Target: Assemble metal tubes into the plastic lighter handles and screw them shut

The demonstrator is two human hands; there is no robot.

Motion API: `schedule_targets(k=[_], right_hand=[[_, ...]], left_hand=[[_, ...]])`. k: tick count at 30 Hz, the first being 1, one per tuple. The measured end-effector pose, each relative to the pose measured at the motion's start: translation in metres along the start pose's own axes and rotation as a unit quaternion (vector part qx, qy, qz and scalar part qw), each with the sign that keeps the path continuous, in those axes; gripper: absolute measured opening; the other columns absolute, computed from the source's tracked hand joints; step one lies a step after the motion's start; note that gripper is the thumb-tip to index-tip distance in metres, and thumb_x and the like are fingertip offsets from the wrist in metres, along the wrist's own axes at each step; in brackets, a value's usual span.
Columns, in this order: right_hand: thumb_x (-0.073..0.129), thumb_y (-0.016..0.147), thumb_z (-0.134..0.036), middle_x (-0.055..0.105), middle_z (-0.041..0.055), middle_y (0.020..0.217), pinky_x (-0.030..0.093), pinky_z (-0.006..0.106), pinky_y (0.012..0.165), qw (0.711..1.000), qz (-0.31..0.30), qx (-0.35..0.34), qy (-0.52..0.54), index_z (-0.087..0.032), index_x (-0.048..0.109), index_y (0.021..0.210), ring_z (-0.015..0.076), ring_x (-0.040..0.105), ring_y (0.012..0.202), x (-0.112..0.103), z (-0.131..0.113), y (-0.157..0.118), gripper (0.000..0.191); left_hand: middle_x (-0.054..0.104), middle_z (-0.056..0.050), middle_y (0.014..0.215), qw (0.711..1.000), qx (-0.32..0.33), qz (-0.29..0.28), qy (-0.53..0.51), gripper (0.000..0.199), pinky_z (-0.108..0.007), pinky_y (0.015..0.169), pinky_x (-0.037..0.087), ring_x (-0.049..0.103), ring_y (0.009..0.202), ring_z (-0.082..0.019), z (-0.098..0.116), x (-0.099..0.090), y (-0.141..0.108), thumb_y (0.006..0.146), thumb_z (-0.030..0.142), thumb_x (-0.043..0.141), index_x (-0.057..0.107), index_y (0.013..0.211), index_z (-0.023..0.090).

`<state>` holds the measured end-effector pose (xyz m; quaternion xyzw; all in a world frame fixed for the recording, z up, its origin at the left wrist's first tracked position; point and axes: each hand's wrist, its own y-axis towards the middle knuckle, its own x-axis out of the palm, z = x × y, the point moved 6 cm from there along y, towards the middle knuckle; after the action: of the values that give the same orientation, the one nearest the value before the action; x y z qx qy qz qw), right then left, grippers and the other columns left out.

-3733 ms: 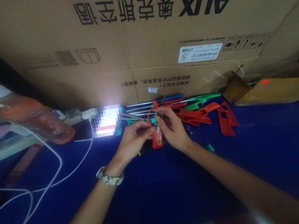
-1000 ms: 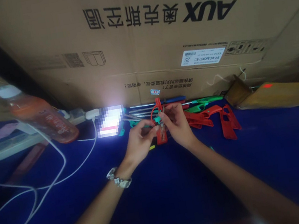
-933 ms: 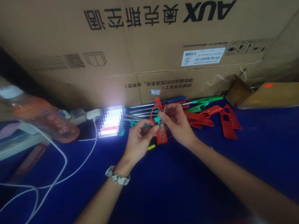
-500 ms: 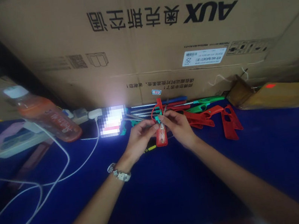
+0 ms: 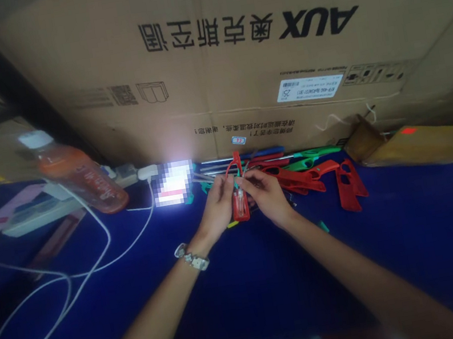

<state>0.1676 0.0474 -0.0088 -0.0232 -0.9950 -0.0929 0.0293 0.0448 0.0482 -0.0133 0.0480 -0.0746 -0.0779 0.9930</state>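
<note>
Head view, my hands: my left hand and right hand pinch one red tag between their fingertips, at 12 o'clock from my wrists
Around it: several loose red pieces at 3 o'clock, one orange bottle at 9 o'clock
Behind: one cardboard box

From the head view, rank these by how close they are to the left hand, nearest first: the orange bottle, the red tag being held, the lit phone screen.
1. Red tag: pinched by the left hand, on its right.
2. Lit phone screen: just left of and behind the hand.
3. Orange bottle: far left, lying by the power strip.
</note>
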Motion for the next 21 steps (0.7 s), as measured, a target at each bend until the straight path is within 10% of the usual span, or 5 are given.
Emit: schedule_targets(k=[4, 12, 21], right_hand=[[0.077, 0.071, -0.056, 0.065, 0.0029, 0.085, 0.049, 0.026, 0.053, 1.0, 0.003, 0.008, -0.021, -0.022, 0.067, 0.083, 0.0173, 0.059, 0.075, -0.004, -0.003, 0.002, 0.038], [0.056, 0.085, -0.06, 0.073, 0.0082, 0.087, 0.032, 0.022, 0.04, 0.957, -0.074, 0.243, 0.14, -0.021, 0.06, 0.088, 0.0161, 0.057, 0.058, -0.01, 0.0, 0.017, 0.04], [0.072, 0.077, -0.04, 0.064, -0.0022, 0.07, 0.031, 0.018, 0.04, 0.97, -0.008, 0.17, 0.171, -0.02, 0.065, 0.084, 0.0097, 0.054, 0.053, -0.017, -0.015, 0.038, 0.022]], left_hand=[[0.057, 0.008, 0.068, 0.999, -0.047, -0.015, -0.001, 0.037, -0.02, 0.042, 0.046, 0.057, 0.045, -0.01, 0.003, 0.003, -0.003, 0.095, 0.059, 0.053, 0.04, 0.099, 0.025], [0.055, 0.011, 0.061, 0.998, -0.028, -0.051, 0.01, 0.034, -0.016, 0.032, 0.034, 0.044, 0.032, -0.006, 0.013, 0.001, -0.003, 0.099, 0.057, 0.046, 0.034, 0.094, 0.026], [0.053, 0.011, 0.06, 0.996, -0.039, -0.053, 0.053, 0.031, -0.015, 0.031, 0.032, 0.041, 0.032, -0.006, 0.015, -0.006, -0.006, 0.1, 0.055, 0.044, 0.033, 0.093, 0.026]])
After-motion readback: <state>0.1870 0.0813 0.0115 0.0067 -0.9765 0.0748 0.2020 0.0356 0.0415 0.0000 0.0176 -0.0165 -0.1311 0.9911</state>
